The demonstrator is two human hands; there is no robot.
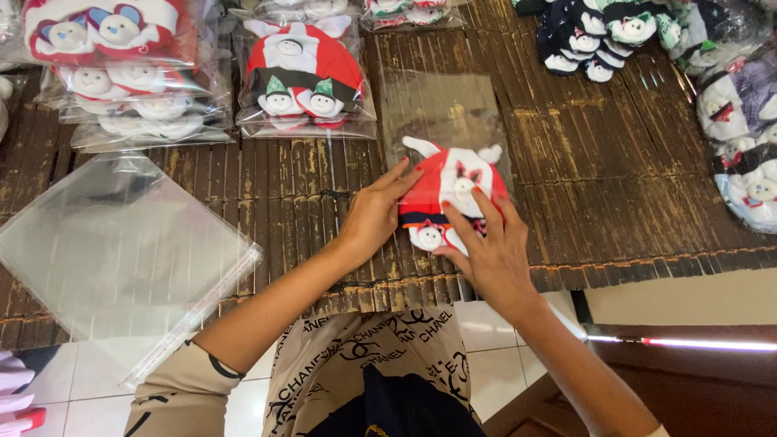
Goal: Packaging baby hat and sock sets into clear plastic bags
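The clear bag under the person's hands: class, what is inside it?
The clear bag holds a red-and-white plush piece with small snowman faces; the left hand and right hand cover its lower edges.

Single head-worn view, steeply downward and close over the dark slatted mat (615, 162) at arm's reach.

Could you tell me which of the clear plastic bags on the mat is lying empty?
The large clear bag at the left edge, flat with nothing inside; the other bags hold red-and-white fabric pieces.
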